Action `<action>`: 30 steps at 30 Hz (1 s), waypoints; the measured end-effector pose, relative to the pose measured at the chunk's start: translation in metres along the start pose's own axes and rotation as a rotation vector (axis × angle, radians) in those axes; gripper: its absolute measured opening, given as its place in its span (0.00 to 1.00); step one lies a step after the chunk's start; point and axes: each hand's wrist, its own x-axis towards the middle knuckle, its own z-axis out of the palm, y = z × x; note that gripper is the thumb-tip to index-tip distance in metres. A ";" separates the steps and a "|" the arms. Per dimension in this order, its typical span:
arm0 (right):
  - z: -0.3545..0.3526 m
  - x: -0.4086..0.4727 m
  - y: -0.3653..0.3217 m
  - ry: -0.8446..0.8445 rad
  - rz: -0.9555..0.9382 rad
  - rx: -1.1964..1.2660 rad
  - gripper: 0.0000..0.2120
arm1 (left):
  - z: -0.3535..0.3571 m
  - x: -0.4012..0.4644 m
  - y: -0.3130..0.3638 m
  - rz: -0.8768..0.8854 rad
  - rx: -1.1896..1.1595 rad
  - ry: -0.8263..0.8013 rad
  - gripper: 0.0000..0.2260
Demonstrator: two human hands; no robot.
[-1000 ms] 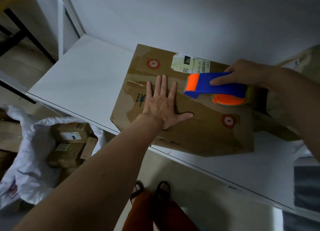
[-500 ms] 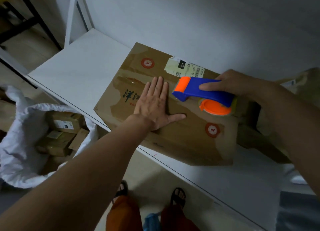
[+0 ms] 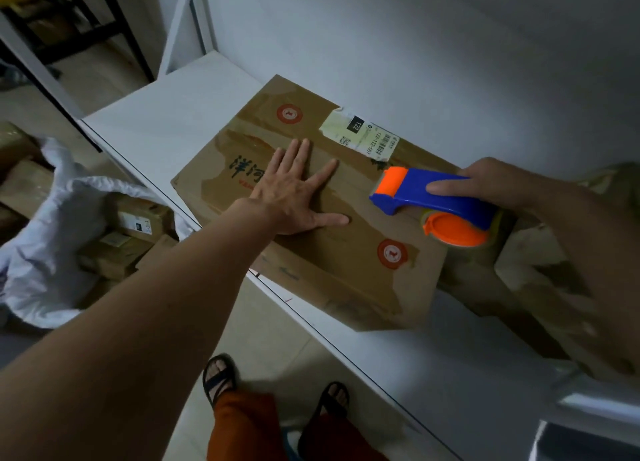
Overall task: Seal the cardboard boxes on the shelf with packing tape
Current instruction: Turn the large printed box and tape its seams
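Box (image 3: 332, 239) lay flat on the white shelf (image 3: 162, 121), its near corner overhanging the shelf's front edge. Old tape strips crossed the top; two red round marks and a torn white label (image 3: 360, 135) were visible on it. Left hand (image 3: 294, 194) rested palm-down on the box top over the centre seam, fingers straight and spread, thumb out to the right. Right hand (image 3: 485, 183) gripped the dispenser (image 3: 440, 201) by its blue handle, fingers curled round it, index finger laid along the side. Dispenser's orange front end sat just above the box top near the right end of the seam; whether it touched the cardboard could not be told. Orange tape hub hung beside the box's right edge. A second box (image 3: 540, 280) stood on the shelf just right of the first, partly hidden by the right forearm. On the floor to the left, a white sack (image 3: 45, 246) held more cartons (image 3: 135, 218).
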 end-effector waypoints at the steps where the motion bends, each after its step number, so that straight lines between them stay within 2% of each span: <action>1: -0.001 0.000 -0.001 -0.001 0.008 0.006 0.29 | -0.001 0.000 0.006 -0.016 -0.003 -0.001 0.50; 3: -0.002 0.000 0.001 0.002 0.013 0.015 0.22 | 0.000 0.000 0.021 -0.005 -0.004 0.024 0.51; 5: -0.003 0.002 0.002 0.007 0.016 0.004 0.21 | 0.003 -0.002 0.039 0.041 -0.001 0.043 0.51; 9: -0.005 0.001 0.003 -0.025 0.025 -0.042 0.22 | 0.010 -0.008 0.068 -0.004 -0.008 0.037 0.54; 13: -0.005 -0.002 0.008 -0.042 0.010 -0.021 0.25 | 0.015 -0.010 0.069 -0.023 -0.018 0.085 0.56; 15: -0.010 -0.007 0.015 -0.057 0.024 -0.056 0.30 | 0.015 -0.011 0.068 -0.023 -0.009 0.076 0.56; 18: -0.021 -0.016 0.036 -0.034 0.056 -0.145 0.50 | 0.013 -0.010 0.067 -0.020 -0.008 0.060 0.56; 21: -0.022 -0.019 0.058 -0.018 0.052 -0.102 0.62 | 0.009 -0.008 0.069 -0.032 -0.032 0.045 0.56; 25: -0.018 -0.021 0.066 -0.010 0.037 -0.057 0.64 | 0.001 -0.012 0.097 -0.049 -0.061 0.062 0.58; 30: -0.017 -0.024 0.068 0.002 0.047 0.004 0.61 | 0.005 -0.024 0.158 -0.181 -0.171 -0.022 0.68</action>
